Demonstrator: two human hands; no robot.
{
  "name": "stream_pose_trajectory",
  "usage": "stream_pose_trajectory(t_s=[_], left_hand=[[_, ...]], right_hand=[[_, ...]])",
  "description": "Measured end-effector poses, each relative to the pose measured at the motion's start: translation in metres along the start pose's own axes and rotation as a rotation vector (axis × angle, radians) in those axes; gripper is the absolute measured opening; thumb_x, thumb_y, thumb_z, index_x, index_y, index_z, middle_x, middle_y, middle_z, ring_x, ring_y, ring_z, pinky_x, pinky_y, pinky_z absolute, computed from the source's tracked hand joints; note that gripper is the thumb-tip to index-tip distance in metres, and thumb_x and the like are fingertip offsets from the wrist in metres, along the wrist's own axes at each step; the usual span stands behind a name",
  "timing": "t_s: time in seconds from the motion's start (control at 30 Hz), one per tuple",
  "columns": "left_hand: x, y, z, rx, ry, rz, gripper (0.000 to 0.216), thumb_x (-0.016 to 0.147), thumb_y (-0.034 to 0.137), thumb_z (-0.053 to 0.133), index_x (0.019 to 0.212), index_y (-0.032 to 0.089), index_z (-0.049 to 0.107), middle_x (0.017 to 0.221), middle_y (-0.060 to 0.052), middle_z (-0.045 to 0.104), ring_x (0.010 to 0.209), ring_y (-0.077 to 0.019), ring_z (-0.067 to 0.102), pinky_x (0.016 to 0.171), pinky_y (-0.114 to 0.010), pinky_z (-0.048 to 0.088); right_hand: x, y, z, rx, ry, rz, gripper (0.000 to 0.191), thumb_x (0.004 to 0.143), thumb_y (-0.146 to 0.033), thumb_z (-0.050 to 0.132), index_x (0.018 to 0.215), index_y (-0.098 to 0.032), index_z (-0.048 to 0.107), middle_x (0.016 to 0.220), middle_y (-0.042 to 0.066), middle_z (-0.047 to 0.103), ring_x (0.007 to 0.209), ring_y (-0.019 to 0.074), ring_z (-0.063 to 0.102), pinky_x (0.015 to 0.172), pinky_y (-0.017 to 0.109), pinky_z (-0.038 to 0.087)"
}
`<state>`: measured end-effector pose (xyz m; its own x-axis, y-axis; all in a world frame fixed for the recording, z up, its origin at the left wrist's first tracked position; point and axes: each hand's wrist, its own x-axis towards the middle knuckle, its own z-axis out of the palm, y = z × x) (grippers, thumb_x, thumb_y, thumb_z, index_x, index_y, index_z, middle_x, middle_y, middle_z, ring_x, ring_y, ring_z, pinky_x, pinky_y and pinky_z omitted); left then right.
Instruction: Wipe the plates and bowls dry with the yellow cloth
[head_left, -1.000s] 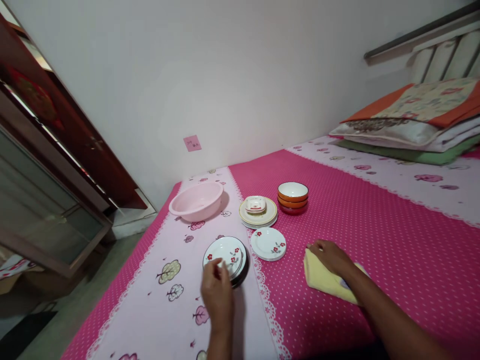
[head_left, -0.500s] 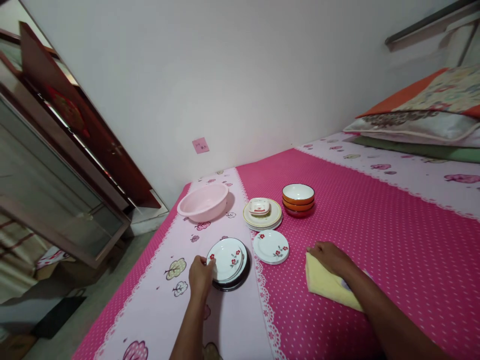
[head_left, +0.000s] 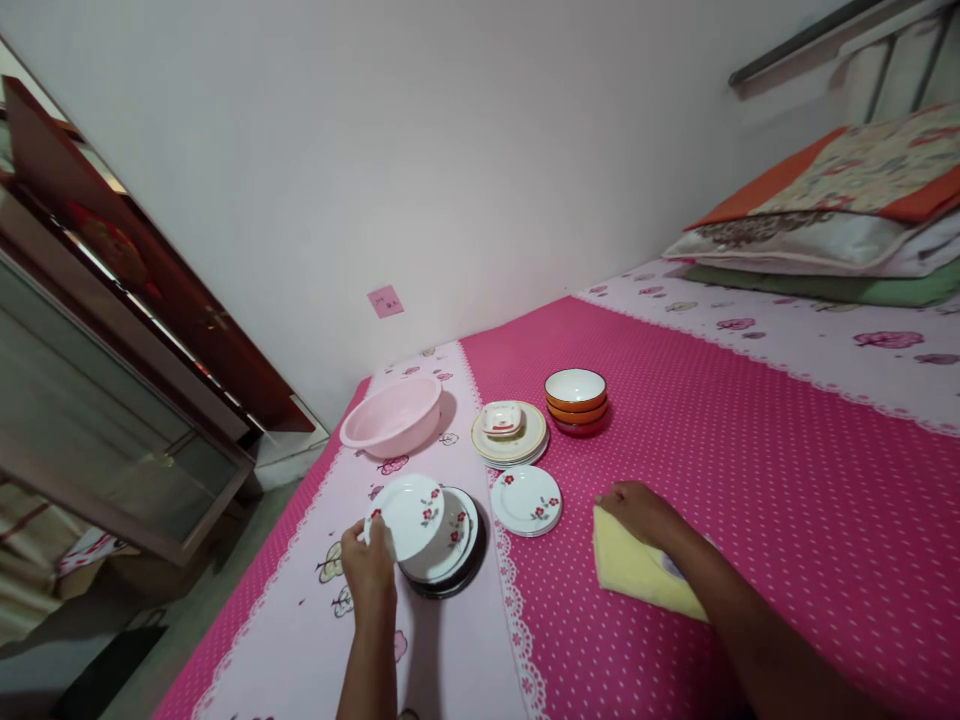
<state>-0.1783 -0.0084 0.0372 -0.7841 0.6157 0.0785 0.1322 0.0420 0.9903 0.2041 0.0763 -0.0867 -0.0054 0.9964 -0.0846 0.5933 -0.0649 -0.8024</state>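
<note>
My left hand [head_left: 367, 562] grips the left rim of a white plate [head_left: 405, 515] with red flowers, tilted and raised over a stack of plates. In that stack, another flowered white plate [head_left: 448, 556] lies on dark-rimmed plates [head_left: 469, 575]. My right hand [head_left: 640, 510] is closed on the upper corner of a folded yellow cloth [head_left: 637, 570] resting on the bedspread. Between my hands sits a small pile of flowered plates [head_left: 525, 498]. Behind it, cream plates [head_left: 532, 440] carry small square dishes [head_left: 501, 418].
A pink basin [head_left: 394, 415] stands at the back left. Stacked orange and red bowls [head_left: 576, 400] are right of the cream plates. Folded bedding [head_left: 817, 235] lies at the far right. A white wall [head_left: 487, 180] rises behind the pink bedspread [head_left: 675, 400].
My left hand has lifted the top flowered plate off the left stack and moved it a little left. My right hand still holds the cloth. The view has shifted slightly.
</note>
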Motion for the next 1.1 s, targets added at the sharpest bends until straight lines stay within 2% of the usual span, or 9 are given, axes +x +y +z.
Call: stream_pose_trajectory(t_s=[0.2, 0.3, 0.4, 0.47, 0.7, 0.87, 0.97, 1.03, 1.1], left_hand=[[-0.042, 0.019, 0.041, -0.529, -0.345, -0.3, 0.007, 0.087, 0.017, 0.058, 0.08, 0.018, 0.058, 0.059, 0.004, 0.05, 0.05, -0.0086, 0.049, 0.049, -0.021, 0.045], [-0.064, 0.017, 0.074, -0.676, -0.522, -0.419, 0.021, 0.094, 0.02, 0.048, 0.092, 0.017, 0.068, 0.076, -0.007, 0.071, 0.08, -0.0184, 0.071, 0.081, -0.036, 0.061], [-0.08, 0.003, 0.102, -0.862, -0.753, -0.495, 0.04, 0.1, 0.039, 0.042, 0.118, 0.02, 0.072, 0.108, -0.011, 0.079, 0.121, -0.0254, 0.067, 0.11, -0.049, 0.049], [-0.087, -0.01, 0.115, -0.913, -0.858, -0.505, 0.049, 0.1, 0.048, 0.04, 0.131, 0.025, 0.068, 0.121, -0.009, 0.078, 0.132, -0.0264, 0.06, 0.118, -0.052, 0.04], [-0.099, -0.035, 0.123, -0.901, -0.897, -0.475, 0.065, 0.094, 0.066, 0.038, 0.14, 0.03, 0.065, 0.139, -0.01, 0.069, 0.141, -0.0298, 0.053, 0.123, -0.056, 0.029], [-0.106, -0.031, 0.114, -0.94, -0.858, -0.573, 0.065, 0.09, 0.069, 0.043, 0.133, 0.029, 0.071, 0.131, -0.012, 0.074, 0.133, -0.035, 0.059, 0.118, -0.059, 0.036], [-0.109, -0.028, 0.109, -0.94, -0.876, -0.61, 0.076, 0.085, 0.08, 0.04, 0.133, 0.029, 0.071, 0.13, -0.015, 0.073, 0.129, -0.0414, 0.061, 0.112, -0.069, 0.038], [-0.111, -0.026, 0.107, -0.903, -0.881, -0.599, 0.083, 0.082, 0.086, 0.037, 0.133, 0.029, 0.071, 0.132, -0.017, 0.071, 0.128, -0.0446, 0.06, 0.108, -0.074, 0.039], [-0.113, -0.027, 0.106, -0.884, -0.851, -0.607, 0.086, 0.081, 0.087, 0.036, 0.133, 0.028, 0.07, 0.135, -0.018, 0.069, 0.13, -0.0461, 0.059, 0.106, -0.074, 0.04]], right_hand=[[0.008, 0.009, 0.002, 0.098, -0.022, -0.009, 0.039, 0.082, -0.047, 0.059, 0.059, -0.025, 0.038, 0.053, -0.005, 0.04, 0.054, 0.0134, 0.038, 0.053, 0.027, 0.026], [0.01, 0.014, 0.004, 0.148, -0.028, -0.011, 0.04, 0.08, -0.051, 0.057, 0.059, -0.026, 0.034, 0.053, -0.007, 0.034, 0.053, 0.013, 0.035, 0.053, 0.027, 0.028], [0.011, 0.017, 0.006, 0.188, -0.031, -0.021, 0.042, 0.078, -0.055, 0.055, 0.06, -0.027, 0.03, 0.056, -0.008, 0.03, 0.054, 0.0122, 0.031, 0.054, 0.028, 0.028], [0.011, 0.017, 0.007, 0.204, -0.031, -0.027, 0.044, 0.076, -0.058, 0.056, 0.06, -0.027, 0.029, 0.057, -0.008, 0.027, 0.055, 0.0121, 0.028, 0.054, 0.028, 0.027], [-0.002, 0.007, -0.013, 0.27, -0.116, -0.048, 0.051, 0.075, -0.068, 0.059, 0.06, -0.026, 0.033, 0.058, -0.006, 0.035, 0.056, 0.0136, 0.034, 0.055, 0.029, 0.03], [-0.025, 0.0, -0.053, 0.305, -0.315, -0.095, 0.048, 0.073, -0.069, 0.069, 0.072, -0.022, 0.066, 0.077, 0.005, 0.069, 0.075, 0.0246, 0.062, 0.065, 0.032, 0.047], [-0.041, -0.006, -0.068, 0.256, -0.466, -0.069, 0.049, 0.073, -0.068, 0.072, 0.085, -0.021, 0.076, 0.093, 0.01, 0.077, 0.089, 0.0328, 0.069, 0.074, 0.036, 0.053], [-0.049, -0.011, -0.07, 0.222, -0.462, -0.065, 0.049, 0.072, -0.067, 0.073, 0.087, -0.021, 0.078, 0.097, 0.011, 0.079, 0.095, 0.037, 0.071, 0.079, 0.04, 0.055], [-0.05, -0.017, -0.071, 0.231, -0.342, -0.064, 0.05, 0.07, -0.067, 0.073, 0.09, -0.021, 0.078, 0.1, 0.013, 0.079, 0.099, 0.0398, 0.071, 0.083, 0.043, 0.057]])
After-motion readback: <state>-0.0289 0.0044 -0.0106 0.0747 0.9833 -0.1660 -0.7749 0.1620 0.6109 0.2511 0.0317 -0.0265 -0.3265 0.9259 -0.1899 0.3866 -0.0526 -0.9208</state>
